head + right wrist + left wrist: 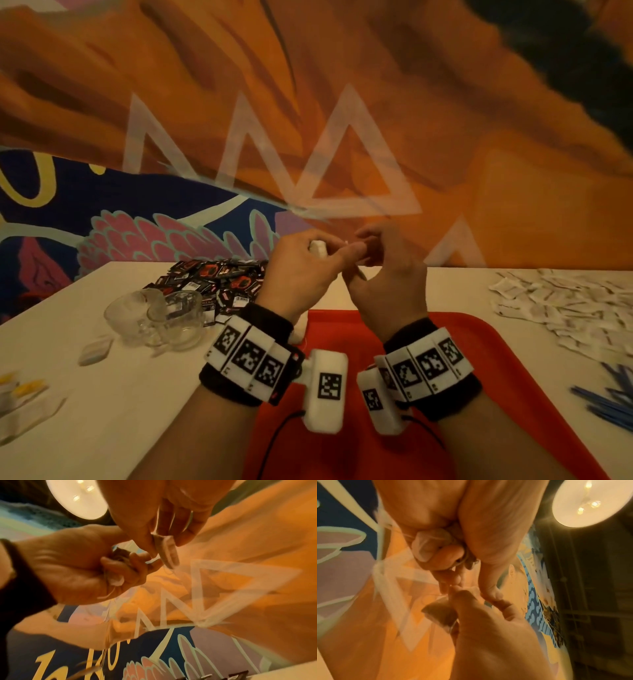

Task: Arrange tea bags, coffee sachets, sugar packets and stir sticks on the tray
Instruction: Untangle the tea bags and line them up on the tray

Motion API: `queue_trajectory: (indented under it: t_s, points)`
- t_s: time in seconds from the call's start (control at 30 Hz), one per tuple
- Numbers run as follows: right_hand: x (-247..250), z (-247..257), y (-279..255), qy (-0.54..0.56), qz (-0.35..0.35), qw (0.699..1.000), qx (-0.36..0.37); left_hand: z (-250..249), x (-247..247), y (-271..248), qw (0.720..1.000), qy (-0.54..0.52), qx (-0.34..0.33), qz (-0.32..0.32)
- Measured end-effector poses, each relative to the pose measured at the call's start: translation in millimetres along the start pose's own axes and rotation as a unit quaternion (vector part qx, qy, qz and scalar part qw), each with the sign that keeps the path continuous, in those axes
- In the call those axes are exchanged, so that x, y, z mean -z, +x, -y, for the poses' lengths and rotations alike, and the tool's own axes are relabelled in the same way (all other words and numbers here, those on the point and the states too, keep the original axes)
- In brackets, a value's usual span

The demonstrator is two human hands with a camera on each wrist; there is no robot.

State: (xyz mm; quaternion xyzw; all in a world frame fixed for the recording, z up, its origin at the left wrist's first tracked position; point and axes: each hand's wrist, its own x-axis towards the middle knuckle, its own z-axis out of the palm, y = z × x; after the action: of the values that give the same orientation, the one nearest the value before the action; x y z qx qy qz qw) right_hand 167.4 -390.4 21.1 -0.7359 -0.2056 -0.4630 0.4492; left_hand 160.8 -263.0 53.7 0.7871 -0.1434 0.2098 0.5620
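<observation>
one red tray lies on the pale worktop, and everything else sits around it. two clear glass cups stand left of the tray, touching each other. beyond them, at the tray's far left corner, is a heap of black and red coffee sachets, too many to count. a spread of white sugar packets lies to the right of the tray, also past counting. nearer on that same side is a loose bundle of blue stir sticks, cut off by the edge of the view. one small pale packet lies on the worktop left of the cups.

both hands are raised above the far edge of the tray, close together. the left hand has its fingers curled tight round a bunch of tea bags, white and crumpled, with thin strings trailing; how many are in the bunch cannot be told. the right hand pinches one single tea bag between thumb and narrow fingers; it hangs as a flat, pale, brownish pouch with a stitched edge and a fine string. the fingertips of the two hands meet or nearly meet; contact cannot be told for sure.
</observation>
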Motion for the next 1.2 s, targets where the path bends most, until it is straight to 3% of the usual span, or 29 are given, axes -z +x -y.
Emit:
queue_trajectory:
  t_s: [0.2,0.3,0.4,0.57,0.7,0.8,0.93,1.2]
  points:
    - [-3,0,-3,0.028,0.039,0.998,0.039,8,8,3,0.996,-0.073,0.022,-0.035]
    - [1,-3,1,0.094,0.051,0.992,-0.061,11,16,6,0.994,-0.095,0.046,-0.043]
    - [-1,-6,5,0.157,0.118,0.967,-0.166,12,21,6,0.996,-0.08,0.044,-0.013]
    - [-8,-8,-1,0.115,0.17,0.963,-0.176,17,27,9,1.0,-0.011,0.023,-0.005]
    - [-14,-10,-6,0.109,0.206,0.946,-0.226,27,34,10,0.997,0.076,0.014,0.013]
    - [-33,-20,-10,0.033,0.287,0.917,-0.274,35,48,13,0.993,0.113,0.039,-0.018]
    - [-59,-31,-17,-0.066,0.402,0.853,-0.327,39,71,17,0.993,0.044,0.083,-0.068]
    - [-91,-40,-30,-0.13,0.477,0.775,-0.393,39,90,20,0.991,-0.008,0.089,-0.099]
